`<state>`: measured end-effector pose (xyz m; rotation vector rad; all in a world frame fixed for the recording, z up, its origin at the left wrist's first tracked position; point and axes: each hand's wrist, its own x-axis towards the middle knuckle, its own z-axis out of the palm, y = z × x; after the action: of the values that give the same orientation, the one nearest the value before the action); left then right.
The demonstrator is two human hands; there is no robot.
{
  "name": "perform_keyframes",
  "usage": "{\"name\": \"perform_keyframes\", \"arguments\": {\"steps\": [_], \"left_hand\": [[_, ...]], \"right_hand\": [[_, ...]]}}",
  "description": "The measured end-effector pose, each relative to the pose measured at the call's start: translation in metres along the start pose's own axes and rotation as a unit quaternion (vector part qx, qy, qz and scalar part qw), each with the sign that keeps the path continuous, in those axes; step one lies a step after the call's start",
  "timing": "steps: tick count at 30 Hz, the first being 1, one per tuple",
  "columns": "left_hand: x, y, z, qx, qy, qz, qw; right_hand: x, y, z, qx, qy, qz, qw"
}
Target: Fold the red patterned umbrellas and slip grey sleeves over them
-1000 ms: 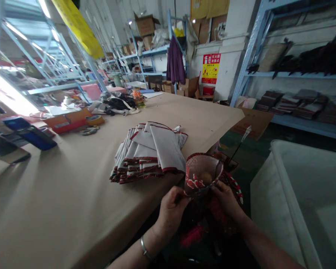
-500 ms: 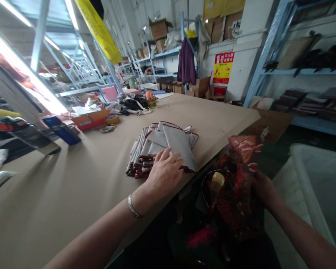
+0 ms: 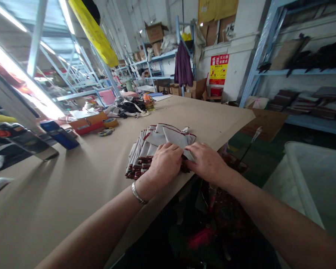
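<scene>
A fanned stack of pale grey cloth pieces with dark red edging [image 3: 142,149] lies near the right edge of the brown table [image 3: 95,186]. My left hand [image 3: 167,160], a silver bracelet at its wrist, is on the front of the stack, its fingers bent and pressed together on the cloth. Close beside it on the right, my right hand [image 3: 205,160] grips the stack's right corner between thumb and fingers. Below the table edge, dark red patterned fabric [image 3: 229,213] sits near my lap, partly hidden by my right forearm.
A large white bin [image 3: 299,179] stands at the right. Along the table's left side are a blue bottle [image 3: 60,135], an orange-red box [image 3: 91,124], tape [image 3: 111,122] and snips [image 3: 106,132]. Blue shelving [image 3: 294,73] rises at the back right.
My right hand has moved up and left from the red fabric below the table to the cloth stack. The red fabric it held is let go and lower down. My left hand's fingers have curled in.
</scene>
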<state>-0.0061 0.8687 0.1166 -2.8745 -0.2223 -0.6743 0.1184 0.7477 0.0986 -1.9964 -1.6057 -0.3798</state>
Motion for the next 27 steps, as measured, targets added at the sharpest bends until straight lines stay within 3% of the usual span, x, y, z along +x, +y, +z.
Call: {"name": "perform_keyframes", "arguments": {"steps": [2,6,7,9,11,12,13,14,17,18,19,20,21,22,24,25,26,27], "left_hand": [[0.004,0.001,-0.004,-0.005,0.015,-0.016,1.000],[0.002,0.002,-0.010,-0.001,0.054,-0.028,0.998],[0.001,0.003,-0.009,-0.003,0.070,-0.035,0.997],[0.000,0.011,-0.006,-0.042,0.109,-0.061,0.991],[0.002,0.027,0.001,-0.162,0.147,-0.108,0.970],[0.004,0.039,0.004,-0.262,0.160,-0.137,0.942],[0.006,0.052,0.007,-0.382,0.167,-0.165,0.894],[0.008,0.067,0.009,-0.509,0.166,-0.191,0.823],[0.010,0.113,0.013,-0.801,0.106,-0.250,0.533],[0.007,0.126,0.017,-0.851,0.069,-0.266,0.448],[0.003,0.136,0.021,-0.879,0.030,-0.280,0.384],[-0.002,0.144,0.028,-0.892,-0.010,-0.291,0.345],[-0.008,0.148,0.036,-0.891,-0.044,-0.303,0.336],[-0.016,0.150,0.046,-0.879,-0.076,-0.311,0.353],[-0.033,0.148,0.063,-0.846,-0.140,-0.308,0.412],[-0.041,0.145,0.068,-0.838,-0.179,-0.291,0.425],[-0.047,0.140,0.071,-0.839,-0.220,-0.271,0.417],[-0.052,0.134,0.071,-0.849,-0.249,-0.252,0.391]], "right_hand": [[0.015,-0.003,0.004,-0.080,-0.036,0.017,0.996],[0.018,0.034,0.002,-0.115,-0.053,0.125,0.984],[0.013,0.043,-0.004,-0.092,-0.018,0.154,0.984],[-0.006,0.054,-0.021,-0.037,0.114,0.174,0.977],[-0.036,0.054,-0.038,-0.023,0.265,0.143,0.953],[-0.054,0.051,-0.044,-0.039,0.314,0.121,0.941],[-0.073,0.049,-0.048,-0.064,0.330,0.104,0.936],[-0.092,0.047,-0.049,-0.090,0.314,0.100,0.940],[-0.144,0.045,-0.038,-0.090,0.161,0.162,0.969],[-0.158,0.046,-0.033,-0.052,0.110,0.205,0.971],[-0.170,0.046,-0.027,0.010,0.073,0.257,0.964],[-0.180,0.046,-0.022,0.095,0.055,0.312,0.944],[-0.187,0.045,-0.019,0.200,0.060,0.366,0.907],[-0.193,0.042,-0.016,0.317,0.079,0.413,0.850],[-0.199,0.032,-0.015,0.530,0.125,0.474,0.692],[-0.200,0.025,-0.017,0.604,0.137,0.488,0.616],[-0.199,0.017,-0.019,0.655,0.133,0.494,0.557],[-0.196,0.010,-0.022,0.689,0.111,0.492,0.520]]}}
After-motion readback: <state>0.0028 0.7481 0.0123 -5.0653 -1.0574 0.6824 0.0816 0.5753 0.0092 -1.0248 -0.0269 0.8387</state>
